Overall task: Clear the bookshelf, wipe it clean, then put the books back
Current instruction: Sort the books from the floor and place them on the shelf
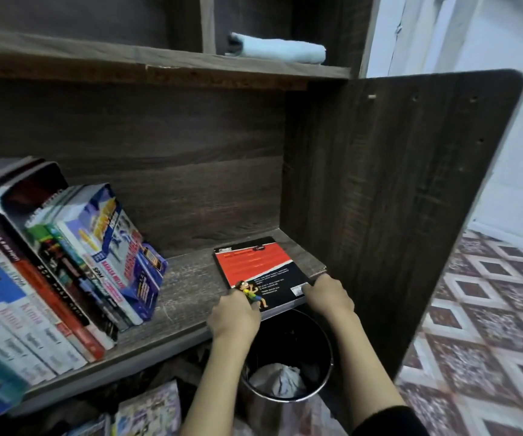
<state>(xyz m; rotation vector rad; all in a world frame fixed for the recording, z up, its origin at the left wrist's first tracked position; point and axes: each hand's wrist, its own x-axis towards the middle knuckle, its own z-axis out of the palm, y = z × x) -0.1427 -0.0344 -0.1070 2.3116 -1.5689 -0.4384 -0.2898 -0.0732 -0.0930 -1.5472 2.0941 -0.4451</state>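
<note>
My left hand [235, 313] and right hand [329, 296] each grip a near corner of the red-and-black book [258, 267], which lies flat at the shelf's [188, 287] right end; it looks thin, light, bendy and slick-covered, so two-corner support seems wise.

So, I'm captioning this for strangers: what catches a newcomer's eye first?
The red-and-black book lies flat at the right end of the shelf, left hand and right hand gripping its near edge. Further left a colourful row of books leans; a rolled pale cloth sits one shelf up.
</note>
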